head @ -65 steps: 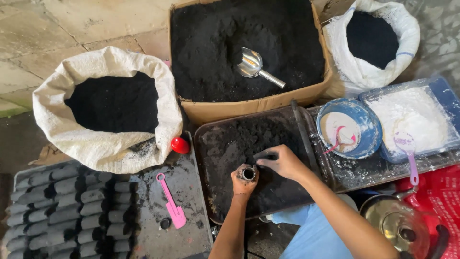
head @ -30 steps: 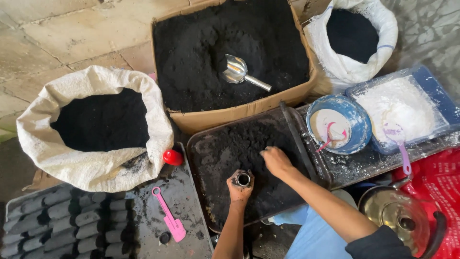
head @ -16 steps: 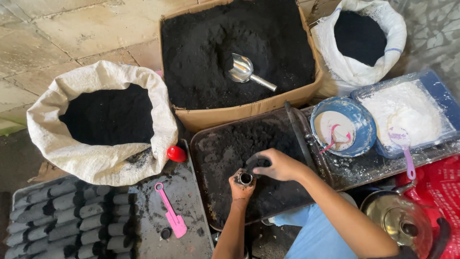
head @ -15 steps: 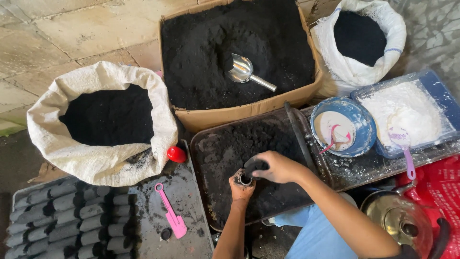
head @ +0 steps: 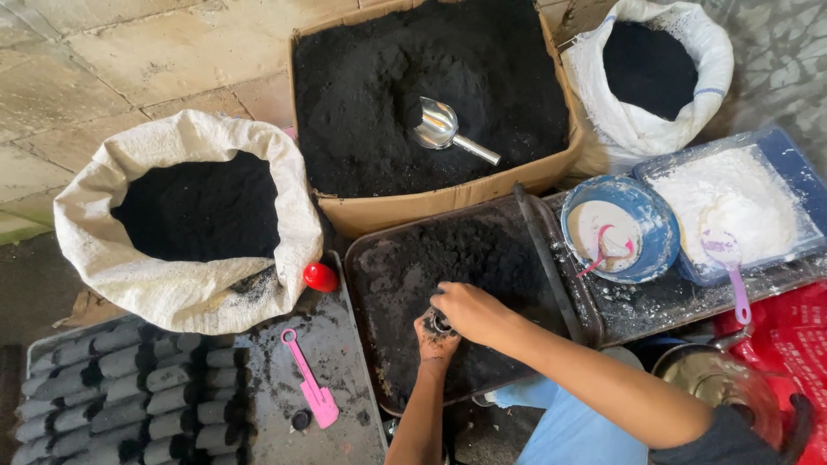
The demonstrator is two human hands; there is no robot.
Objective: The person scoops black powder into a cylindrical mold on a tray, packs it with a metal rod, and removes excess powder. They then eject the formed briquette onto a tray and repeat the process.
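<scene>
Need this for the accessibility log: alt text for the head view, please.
Over a dark tray of black powder, the left hand grips a small metal tube while the right hand covers its top. Around it: a cardboard box of black powder with a metal scoop, two white sacks, a pink tool, and rows of black cylinders.

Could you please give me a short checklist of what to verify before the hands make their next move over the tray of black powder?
1. Left hand grips the small tube mould: ok.
2. Right hand covers the mould's top: ok.
3. Mould filled: cannot tell, hidden by the hands.
4. Black powder on the dark tray within reach: ok.
5. Metal scoop lies in the cardboard box: ok.
6. Finished black cylinders rowed at left: ok.
</scene>
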